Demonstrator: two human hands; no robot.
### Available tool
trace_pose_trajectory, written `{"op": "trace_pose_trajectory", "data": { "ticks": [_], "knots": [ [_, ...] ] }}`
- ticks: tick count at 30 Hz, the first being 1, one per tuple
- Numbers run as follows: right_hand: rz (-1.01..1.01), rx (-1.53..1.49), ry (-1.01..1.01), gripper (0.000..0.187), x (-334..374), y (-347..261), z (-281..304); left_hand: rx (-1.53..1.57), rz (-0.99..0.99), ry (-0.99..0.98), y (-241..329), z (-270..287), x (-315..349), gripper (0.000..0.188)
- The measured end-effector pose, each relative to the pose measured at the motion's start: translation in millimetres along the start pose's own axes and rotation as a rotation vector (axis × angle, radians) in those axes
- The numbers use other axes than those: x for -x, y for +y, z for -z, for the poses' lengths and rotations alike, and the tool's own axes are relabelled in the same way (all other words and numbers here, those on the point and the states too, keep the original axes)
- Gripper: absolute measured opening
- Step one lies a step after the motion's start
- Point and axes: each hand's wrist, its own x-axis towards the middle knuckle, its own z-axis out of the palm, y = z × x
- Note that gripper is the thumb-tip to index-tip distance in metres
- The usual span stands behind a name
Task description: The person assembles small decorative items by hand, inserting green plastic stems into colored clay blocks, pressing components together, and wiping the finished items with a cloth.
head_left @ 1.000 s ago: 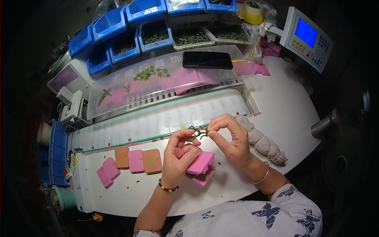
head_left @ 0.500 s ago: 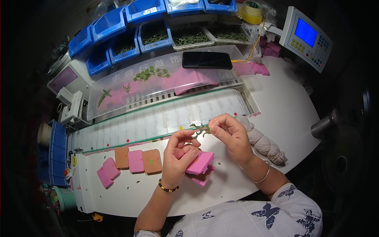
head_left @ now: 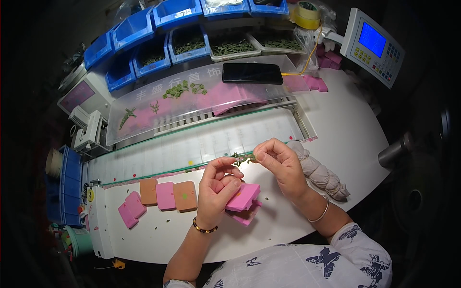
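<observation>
My left hand [head_left: 217,189] is closed around a pink rubber mould [head_left: 244,197], two thick slabs that gape apart toward the right. Its index finger reaches up beside a thin, branching green wax piece [head_left: 238,157]; whether the fingertip touches it I cannot tell. Thumb and forefinger of my right hand [head_left: 278,161] pinch that piece at its right end, above the mould. Finer detail of the piece is too small to make out.
Pink and brown blocks [head_left: 165,196] lie in a row left of my hands. Beyond runs a white strip [head_left: 201,144] with coloured dots, then a clear cover [head_left: 120,103] bearing green pieces and a phone [head_left: 252,73]. Blue bins [head_left: 187,41] stand behind; a rolled cloth [head_left: 321,173] lies right.
The green wax piece has turned slightly in my right fingers. Dots on the white strip have shifted leftward, and a teal one now shows. My left hand and the mould stay nearly still.
</observation>
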Motion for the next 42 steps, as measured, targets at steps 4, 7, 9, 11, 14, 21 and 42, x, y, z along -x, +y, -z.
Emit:
{"op": "trace_pose_trajectory", "data": {
  "ticks": [4, 7, 9, 11, 14, 21, 42],
  "knots": [
    [-0.021, 0.047, -0.02, 0.01, 1, -2, -1, 0.002, -0.009, 0.0, 0, 1, 1, 0.043],
    [-0.023, 0.053, -0.015, 0.01, 1, 1, 1, -0.004, -0.007, -0.006, -1, 2, 0, 0.043],
    [-0.008, 0.007, 0.017, 0.012, 1, 2, 0, -0.003, -0.008, -0.009, -3, 2, -1, 0.043],
    [-0.008, 0.01, 0.018, 0.012, 1, 0, 0, -0.004, -0.011, -0.012, -2, 1, -1, 0.043],
    [-0.027, -0.009, 0.017, 0.012, 0, -1, -5, -0.01, -0.013, 0.003, 2, 2, 2, 0.043],
    [-0.095, -0.1, -0.008, 0.015, 1, -1, -4, -0.01, -0.008, 0.013, -2, 2, 0, 0.043],
    [-0.165, 0.125, -0.144, 0.014, 7, 4, -9, -0.074, -0.051, 0.069, -4, 2, 1, 0.013]
  ]
}}
